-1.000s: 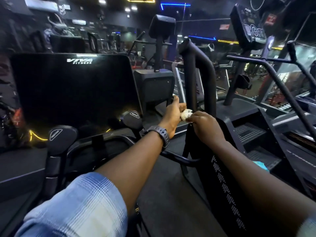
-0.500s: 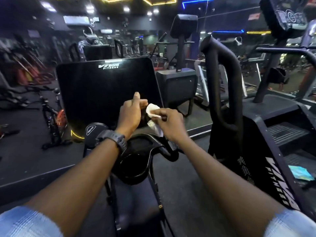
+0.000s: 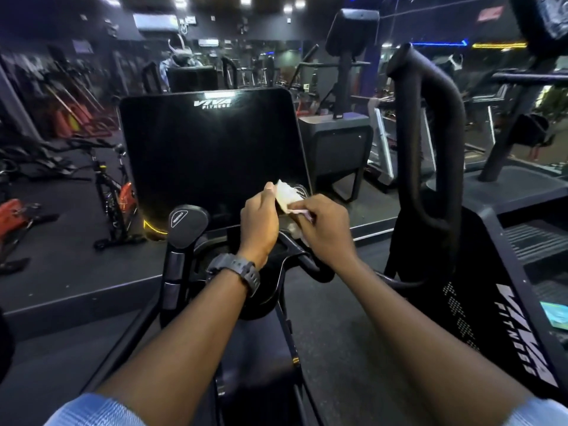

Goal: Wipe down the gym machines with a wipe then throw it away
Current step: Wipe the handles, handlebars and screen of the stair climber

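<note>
No containers in use; none seen holding anything.

Left to right, clock positions read off the head view:

- 9 o'clock: red-and-black spin bike (image 3: 113, 195) on the dark floor (image 3: 70, 265), well apart from the hands. More red frames behind it, blurred.
- 7–8 o'clock: round black pad (image 3: 187, 224) on the near machine's post, small logo on it, not readable.
- Centre, 12 o'clock: large black panel (image 3: 212, 155), upright, slightly tilted back. White lettering at its top edge reads "VIVA FITNESS".
- Left hand (image 3: 259, 222): grip closed on the wipe's left edge, thumb up along it. Dark wristwatch (image 3: 235, 272) on that wrist.
- Wipe (image 3: 287, 196): white, crumpled, held in the air between both hands, in front of the panel's lower right corner. Cannot tell whether it touches the panel.
- Right hand (image 3: 322, 226): fingers curled, pinching the wipe's right lower part. Just behind the wipe a second round pad shows partly; print unreadable.
- Below both hands: black curved handlebar (image 3: 295, 256) of the near machine, not touched by either hand.
- 1 o'clock: another machine with a console on a post (image 3: 344, 87), farther back.
- 2–3 o'clock: thick black looped rail (image 3: 430, 133) of a stair machine (image 3: 498, 287), near the right forearm. Its side panel reads "VIVA FITNESS" in white, running down the slope.
- 4 o'clock: a blue-green flat item (image 3: 554, 313) on the stair machine's step; cannot tell what it is.
- Bottom corners: pale blue checked sleeves (image 3: 92, 410).
</note>
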Tool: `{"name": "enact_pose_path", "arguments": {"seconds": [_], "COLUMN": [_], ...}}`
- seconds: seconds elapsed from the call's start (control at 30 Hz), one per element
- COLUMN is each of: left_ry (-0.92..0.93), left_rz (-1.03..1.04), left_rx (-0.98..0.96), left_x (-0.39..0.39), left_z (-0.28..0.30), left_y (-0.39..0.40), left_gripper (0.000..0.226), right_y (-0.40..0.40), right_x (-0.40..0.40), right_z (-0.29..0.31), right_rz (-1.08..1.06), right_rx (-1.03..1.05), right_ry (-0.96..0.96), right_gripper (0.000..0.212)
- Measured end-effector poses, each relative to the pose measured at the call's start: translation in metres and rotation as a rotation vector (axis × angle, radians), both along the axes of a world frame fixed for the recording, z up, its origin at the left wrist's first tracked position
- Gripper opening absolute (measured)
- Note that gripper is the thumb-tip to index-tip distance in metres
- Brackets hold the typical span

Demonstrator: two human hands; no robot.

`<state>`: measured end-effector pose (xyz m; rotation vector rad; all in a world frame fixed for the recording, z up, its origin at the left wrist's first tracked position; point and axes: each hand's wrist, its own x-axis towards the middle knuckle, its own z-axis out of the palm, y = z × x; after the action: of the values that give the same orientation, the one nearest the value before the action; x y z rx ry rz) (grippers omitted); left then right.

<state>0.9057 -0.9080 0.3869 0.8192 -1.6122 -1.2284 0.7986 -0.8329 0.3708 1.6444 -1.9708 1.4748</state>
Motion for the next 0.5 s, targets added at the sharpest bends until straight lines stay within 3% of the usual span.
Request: {"name": "enact_pose_path", "arguments": {"seconds": [0.13, 0.3, 0.43, 0.5], "left_ry": [0.077, 0.076, 0.094, 0.132], "left_rz": [-0.007, 0.019, -0.007, -0.023], "left_rx": [0.034, -0.019, -0.06, -0.033], "left_x": [-0.004, -0.007, -0.005, -0.007], "left_z": [-0.005, -0.011, -0.015, -0.018], "left_y": [0.007, 0.009, 0.008, 0.008], "left_gripper": [0.051, 0.046, 0.05, 0.051], "right_y": [-0.003, -0.001, 0.006, -0.005], "right_x": [-0.015, -0.004, -0.017, -0.015], "right_z": [0.002, -0.006, -0.017, -0.007], "right_rz": [-0.161, -0.035, -0.169, -0.185], "right_rx": [-0.064, -0.079, -0.077, -0.129], "right_ry": [-0.297, -0.087, -0.314, -0.323], "right_gripper": [0.014, 0.013, 0.001, 0.006]}}
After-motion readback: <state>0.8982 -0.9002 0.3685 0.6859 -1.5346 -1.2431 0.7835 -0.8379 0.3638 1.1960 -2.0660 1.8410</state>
